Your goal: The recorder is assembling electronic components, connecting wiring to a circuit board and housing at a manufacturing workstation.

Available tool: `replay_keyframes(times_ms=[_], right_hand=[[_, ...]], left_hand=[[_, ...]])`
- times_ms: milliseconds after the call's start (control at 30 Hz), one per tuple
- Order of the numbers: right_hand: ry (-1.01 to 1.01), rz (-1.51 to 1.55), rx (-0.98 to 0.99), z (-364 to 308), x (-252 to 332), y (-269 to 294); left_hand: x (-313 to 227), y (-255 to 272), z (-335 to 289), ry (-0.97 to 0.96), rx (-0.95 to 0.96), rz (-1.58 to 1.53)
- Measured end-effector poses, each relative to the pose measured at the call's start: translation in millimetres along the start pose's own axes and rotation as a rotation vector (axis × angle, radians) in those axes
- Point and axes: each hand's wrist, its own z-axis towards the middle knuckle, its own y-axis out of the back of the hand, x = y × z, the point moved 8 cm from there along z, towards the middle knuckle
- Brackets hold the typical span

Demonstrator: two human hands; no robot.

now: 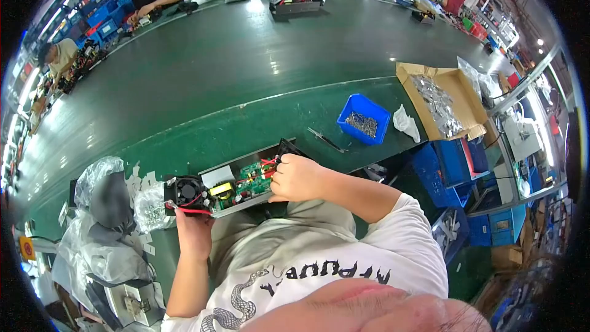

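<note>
An open metal electronics housing lies slantwise at the near edge of the bench in front of me. Inside it are a green circuit board, a yellow-wrapped transformer and red wires. A black fan sits at its left end, with thick red cables below it. My left hand grips the housing's left end from below, by the cables; its fingers are partly hidden. My right hand is closed over the right end, fingers curled by the red wires. What it pinches is hidden.
Right of the housing lie dark tweezers, a blue bin of small metal parts and a cardboard box of metal pieces. Plastic bags crowd the left. Beyond runs a dark conveyor belt carrying another housing; people work along it.
</note>
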Motion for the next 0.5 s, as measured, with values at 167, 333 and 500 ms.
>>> replay_keyframes(times_ms=[167,333,500], right_hand=[[-0.002,0.059,-0.038,7.2,-5.1,-4.7],[-0.066,0.005,0.105,6.0,0.9,-12.8],[-0.221,0.027,-0.121,14.7,16.7,-20.9]], left_hand=[[-18.3,55.0,20.7,-0.231,-0.238,0.322],[-22.1,25.7,5.0,-0.494,-0.238,0.689],[-24.6,31.6,5.6,-0.727,-0.297,1.007]])
